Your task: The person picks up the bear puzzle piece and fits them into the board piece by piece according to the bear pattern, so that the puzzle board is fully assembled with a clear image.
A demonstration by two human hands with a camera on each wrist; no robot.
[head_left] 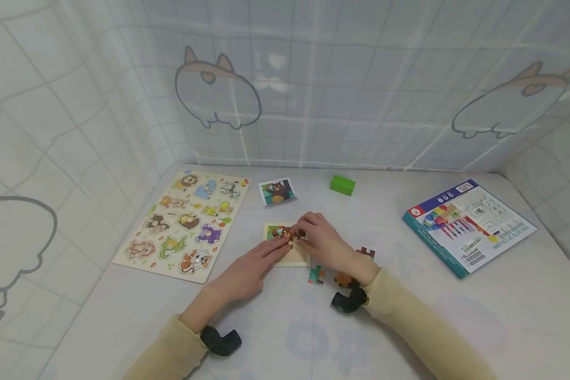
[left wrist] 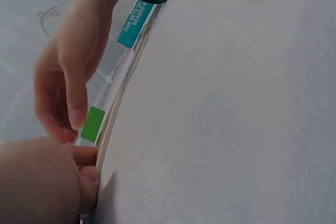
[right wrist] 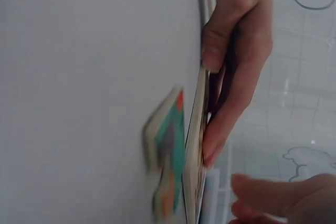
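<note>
The small wooden puzzle tray (head_left: 295,258) is lying on the counter (head_left: 275,316) in front of you, with bear pieces (head_left: 284,233) sitting along its far side and bare wood showing nearer you. Your left hand (head_left: 244,272) is reaching across it with fairly straight fingers — the thumb is touching the tray's edge and the fingers are resting over its top. Your right hand (head_left: 330,244) is hovering over the tray's right side, fingers bent and thumb a little apart from them. A dark brown piece (head_left: 301,233) is showing at those fingertips, but you cannot tell whether they are pinching it.

Just beside the tray's near right corner, a teal piece (head_left: 316,275) is lying loose. An orange-brown piece (head_left: 344,279) and a reddish-brown piece (head_left: 366,252) are lying partly hidden by your right wrist.

Beyond the tray, a bear picture card (head_left: 277,191) is lying to the left and a green block (head_left: 343,185) to the right. Farther out, an animal puzzle board (head_left: 177,213) is lying on your left, while a flat box (head_left: 470,227) is sitting at an angle on your right — both well apart from your hands.
</note>
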